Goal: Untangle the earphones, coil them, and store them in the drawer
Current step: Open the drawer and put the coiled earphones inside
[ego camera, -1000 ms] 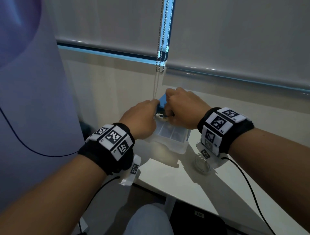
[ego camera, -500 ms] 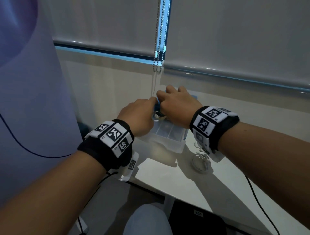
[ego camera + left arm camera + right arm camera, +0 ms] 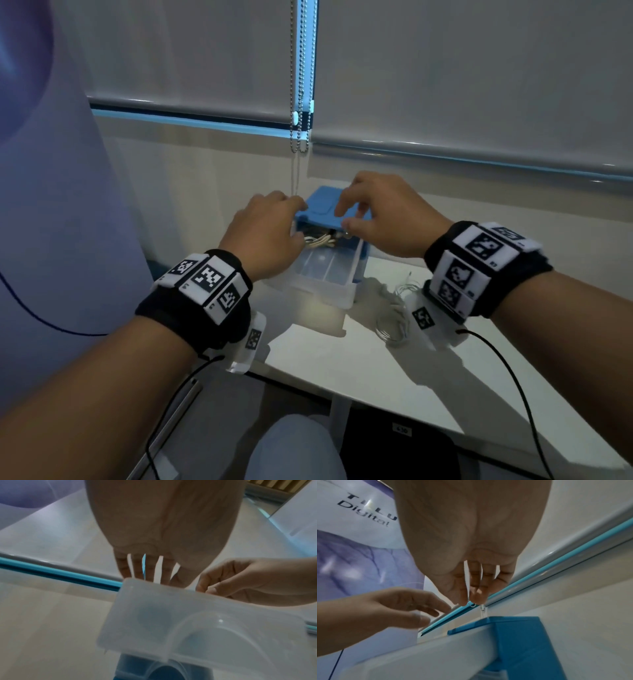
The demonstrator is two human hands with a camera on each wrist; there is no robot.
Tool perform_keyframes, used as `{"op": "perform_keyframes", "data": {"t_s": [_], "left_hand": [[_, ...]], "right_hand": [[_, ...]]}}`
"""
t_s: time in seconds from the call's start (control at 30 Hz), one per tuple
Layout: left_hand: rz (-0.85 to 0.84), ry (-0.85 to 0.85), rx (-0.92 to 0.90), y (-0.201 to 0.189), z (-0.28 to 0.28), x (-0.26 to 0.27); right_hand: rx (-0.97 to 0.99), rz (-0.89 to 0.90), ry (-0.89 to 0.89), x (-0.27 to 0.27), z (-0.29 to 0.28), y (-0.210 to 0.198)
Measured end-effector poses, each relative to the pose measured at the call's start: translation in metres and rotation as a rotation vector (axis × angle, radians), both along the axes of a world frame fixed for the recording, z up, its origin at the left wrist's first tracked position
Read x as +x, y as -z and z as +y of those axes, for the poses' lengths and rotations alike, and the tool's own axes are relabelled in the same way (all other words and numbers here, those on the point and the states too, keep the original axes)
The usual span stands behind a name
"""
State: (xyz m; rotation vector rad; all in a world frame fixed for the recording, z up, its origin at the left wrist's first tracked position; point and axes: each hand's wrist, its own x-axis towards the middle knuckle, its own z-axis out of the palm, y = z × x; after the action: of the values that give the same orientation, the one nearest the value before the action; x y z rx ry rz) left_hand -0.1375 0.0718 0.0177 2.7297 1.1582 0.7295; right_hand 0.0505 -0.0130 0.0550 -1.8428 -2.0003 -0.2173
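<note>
Earphones lie coiled in the open drawer beneath loose, empty fingers of both hands, left hand and right hand; next, I reckon, push it closed.

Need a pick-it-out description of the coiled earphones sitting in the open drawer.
Start at the white table under the window blinds, where a blue drawer box stands. Its clear drawer is pulled out toward the person. The earphones are the pale cable bundle at the drawer's back end, unlike the second coil lying on the table.
</note>
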Motion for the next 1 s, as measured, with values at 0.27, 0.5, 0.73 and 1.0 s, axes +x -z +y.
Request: {"op": "perform_keyframes", "data": {"t_s": [0.27, 0.5, 0.73, 1.0], "left_hand": [[-0.302, 0.403, 0.123, -0.001, -0.060, 0.041], [0.040, 0.411, -0.167, 0.040, -0.108, 0.087], [0.355, 0.201, -0.198, 0.077, -0.100, 0.104], [0.423, 0.145, -0.245, 0.084, -0.085, 0.116]], "right_hand": [[-0.291, 0.228, 0.174, 0.043, -0.054, 0.040], [-0.578, 0.393, 0.380, 0.065, -0.082, 0.082], [-0.519, 0.393, 0.429, 0.068, -0.088, 0.101], [-0.550, 0.363, 0.412, 0.055, -0.072, 0.104]]}}
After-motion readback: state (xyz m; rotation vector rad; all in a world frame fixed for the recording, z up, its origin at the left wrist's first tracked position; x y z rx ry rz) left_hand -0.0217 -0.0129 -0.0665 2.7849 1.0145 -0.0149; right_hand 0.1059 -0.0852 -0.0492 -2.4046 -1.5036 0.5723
